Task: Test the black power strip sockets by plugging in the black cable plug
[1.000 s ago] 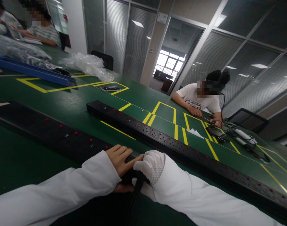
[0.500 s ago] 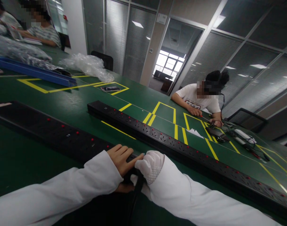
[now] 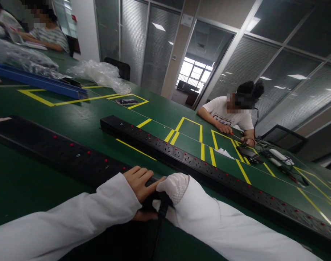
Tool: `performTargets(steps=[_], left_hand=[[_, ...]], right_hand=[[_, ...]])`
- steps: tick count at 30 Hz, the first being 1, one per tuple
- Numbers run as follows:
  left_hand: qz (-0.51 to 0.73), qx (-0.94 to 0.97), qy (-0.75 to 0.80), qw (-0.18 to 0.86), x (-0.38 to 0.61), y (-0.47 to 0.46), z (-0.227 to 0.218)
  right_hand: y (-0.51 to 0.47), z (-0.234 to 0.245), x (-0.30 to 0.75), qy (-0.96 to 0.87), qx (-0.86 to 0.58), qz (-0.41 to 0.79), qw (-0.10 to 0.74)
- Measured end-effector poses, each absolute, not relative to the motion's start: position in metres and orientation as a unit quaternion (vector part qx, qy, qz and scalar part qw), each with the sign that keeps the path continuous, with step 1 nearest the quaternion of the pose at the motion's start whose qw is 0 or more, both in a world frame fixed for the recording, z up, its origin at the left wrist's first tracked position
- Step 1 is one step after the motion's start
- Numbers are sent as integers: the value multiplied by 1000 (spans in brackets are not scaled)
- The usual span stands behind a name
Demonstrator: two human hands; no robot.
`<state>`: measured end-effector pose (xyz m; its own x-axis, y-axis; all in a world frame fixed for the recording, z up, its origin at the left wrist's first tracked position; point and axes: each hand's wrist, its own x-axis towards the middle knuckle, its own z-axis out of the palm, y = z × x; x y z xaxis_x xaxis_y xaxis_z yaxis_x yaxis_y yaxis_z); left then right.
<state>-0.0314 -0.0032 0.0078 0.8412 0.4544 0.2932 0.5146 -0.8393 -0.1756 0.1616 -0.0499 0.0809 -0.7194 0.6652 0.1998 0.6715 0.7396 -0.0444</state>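
Note:
A long black power strip (image 3: 64, 154) with red dots lies on the green table, its near end under my hands. My bare left hand (image 3: 140, 183) wraps over that end, fingers on top and the thumb side underneath. My right hand (image 3: 174, 188), in a white dotted glove, is closed at the strip's end, touching my left fingertips. A black cable (image 3: 160, 217) hangs down from the gloved fingers. What exactly they pinch is hidden, though the cable's upper end runs into them. Beyond my hands a second long power strip (image 3: 187, 156) lies diagonally.
Yellow tape marks the table (image 3: 91, 116). A blue channel (image 3: 42, 81), plastic wrap (image 3: 100, 74) and a phone (image 3: 127, 102) lie at the far left. A person (image 3: 227, 112) works opposite with a red-handled tool, near cables and a white adapter (image 3: 281, 156). Other people sit at the back left.
My right hand has turned very slightly at the strip's end, and the cable below it has shifted a little to the right. My left hand keeps its grip.

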Motion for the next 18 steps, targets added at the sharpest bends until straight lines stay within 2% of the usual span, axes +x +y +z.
performTargets(steps=[11,18], left_hand=[[-132,-952,-250,118,-31,-4,9],[-133,-952,-244,126,-33,-3,8]], right_hand=[[-55,88,161,-937,-339,-16,77],[-47,85,165,-931,-351,-20,97]])
